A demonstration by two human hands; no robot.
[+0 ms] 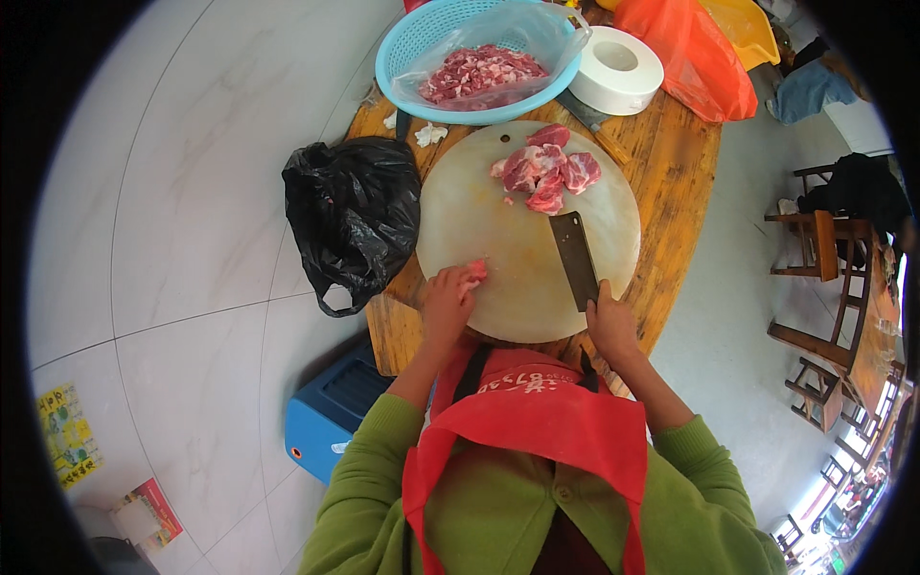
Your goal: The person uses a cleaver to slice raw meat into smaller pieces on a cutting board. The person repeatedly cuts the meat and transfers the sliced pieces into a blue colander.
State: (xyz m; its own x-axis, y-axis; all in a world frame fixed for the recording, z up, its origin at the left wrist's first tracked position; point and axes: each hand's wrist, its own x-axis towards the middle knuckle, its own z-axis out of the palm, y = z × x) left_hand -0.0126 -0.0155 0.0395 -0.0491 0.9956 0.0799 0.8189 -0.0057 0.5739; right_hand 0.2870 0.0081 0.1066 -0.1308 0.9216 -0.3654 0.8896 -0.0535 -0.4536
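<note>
My left hand (447, 305) rests at the lower left of a round white cutting board (517, 287), its fingers closed over a small piece of raw meat (475, 272). In my right hand (612, 327) is the handle of a dark-bladed cleaver (573, 262). The blade points away from me over the right half of the board, apart from the meat under my left hand. Several larger chunks of raw meat (535, 169) lie heaped at the board's far side, just beyond the blade's tip.
Behind the board, a blue plastic basket (402, 54) holds a clear bag of cut meat (481, 75). Beside it are a white paper or tape roll (625, 86), a wooden-handled blade (607, 140) and a red plastic bag (690, 57). A black plastic bag (352, 215) sits at the wooden table's (675, 187) left.
</note>
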